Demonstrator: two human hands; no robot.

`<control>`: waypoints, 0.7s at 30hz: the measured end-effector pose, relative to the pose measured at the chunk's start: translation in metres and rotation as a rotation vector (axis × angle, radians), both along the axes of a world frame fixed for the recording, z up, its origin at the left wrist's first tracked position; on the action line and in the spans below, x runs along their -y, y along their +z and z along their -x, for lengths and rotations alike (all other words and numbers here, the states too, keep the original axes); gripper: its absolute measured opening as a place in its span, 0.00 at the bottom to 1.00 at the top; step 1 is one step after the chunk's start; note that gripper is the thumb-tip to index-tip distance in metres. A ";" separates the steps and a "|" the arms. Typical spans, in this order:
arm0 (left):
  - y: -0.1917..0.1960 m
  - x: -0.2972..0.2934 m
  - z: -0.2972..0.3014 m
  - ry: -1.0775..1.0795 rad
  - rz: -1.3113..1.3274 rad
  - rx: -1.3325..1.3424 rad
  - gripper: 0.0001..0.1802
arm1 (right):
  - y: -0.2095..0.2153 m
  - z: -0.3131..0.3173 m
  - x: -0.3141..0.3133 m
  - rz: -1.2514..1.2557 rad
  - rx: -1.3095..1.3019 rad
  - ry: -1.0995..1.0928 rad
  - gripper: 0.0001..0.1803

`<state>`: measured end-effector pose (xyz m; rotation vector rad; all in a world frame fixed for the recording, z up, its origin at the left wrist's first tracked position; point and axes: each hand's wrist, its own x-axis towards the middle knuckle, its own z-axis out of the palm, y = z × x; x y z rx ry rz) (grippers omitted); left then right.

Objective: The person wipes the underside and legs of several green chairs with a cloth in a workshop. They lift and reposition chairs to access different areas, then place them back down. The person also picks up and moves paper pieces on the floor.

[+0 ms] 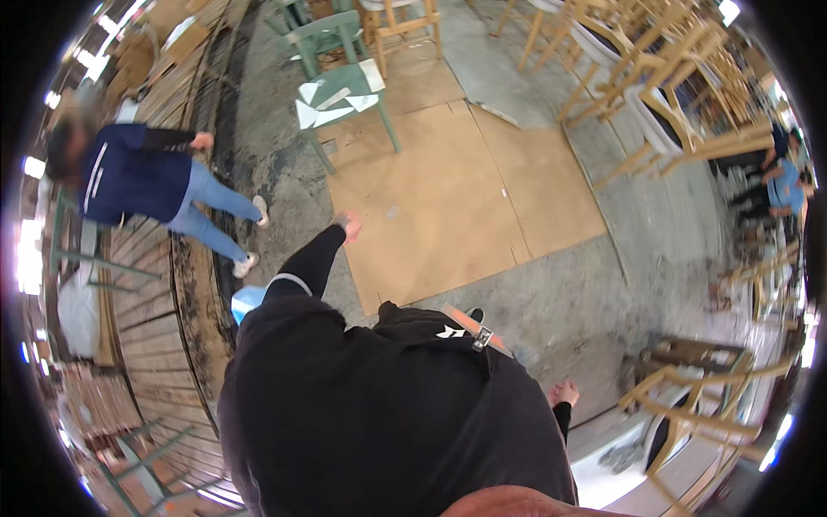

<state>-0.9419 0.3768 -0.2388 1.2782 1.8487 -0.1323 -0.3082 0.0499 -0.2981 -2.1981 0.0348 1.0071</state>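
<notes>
Our left hand shows by the left edge of the cardboard on the concrete floor, our right hand apart; we cannot tell either grip. White pieces lie on the green chair ahead

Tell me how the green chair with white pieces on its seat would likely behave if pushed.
The green chair looks stiff, given its straight legs and framed backrest. Without visible wheels, it would probably scrape, not roll. The flat white pieces might slide off.
</notes>
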 end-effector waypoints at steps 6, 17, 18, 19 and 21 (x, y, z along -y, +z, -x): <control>-0.001 0.135 -0.014 0.503 0.178 0.220 0.13 | -0.065 0.045 -0.256 0.049 0.034 0.904 0.17; -0.028 0.117 -0.028 1.110 0.312 0.473 0.05 | -0.023 0.248 -0.607 -0.045 -0.167 1.200 0.22; -0.033 0.087 -0.012 1.129 0.259 0.495 0.05 | -0.025 0.249 -0.626 0.015 -0.155 1.185 0.21; -0.035 0.058 0.007 1.167 0.199 0.506 0.05 | -0.028 0.253 -0.639 0.065 -0.140 1.170 0.21; -0.033 -0.003 0.059 1.343 -0.008 0.775 0.06 | -0.031 0.266 -0.675 0.146 -0.110 1.146 0.19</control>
